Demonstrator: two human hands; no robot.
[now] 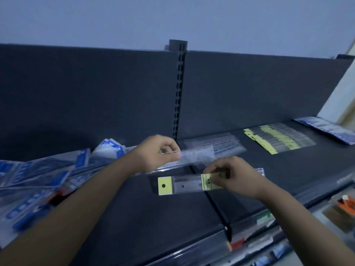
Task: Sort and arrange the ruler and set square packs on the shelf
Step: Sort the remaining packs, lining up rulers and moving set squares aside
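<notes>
Now pinching a yellow-labelled ruler pack (pixel 184 184) in the right hand (pixel 238 175) fingers, just above the shelf (pixel 288 169); behind, gripping a clear ruler pack (pixel 196 156) in curled left hand (pixel 155 152) fingers. Seemingly sorting by type; next, probably needing carrying to the yellow-labelled row (pixel 278 139) farther back.

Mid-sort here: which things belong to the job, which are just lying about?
Job: clear ruler pack, in left hand; yellow-labelled pack, in right hand; yellow-labelled row; clear pack stack; blue pack pile; far-right blue packs; shelf.
Lying about: orange item; mixed goods below.
</notes>
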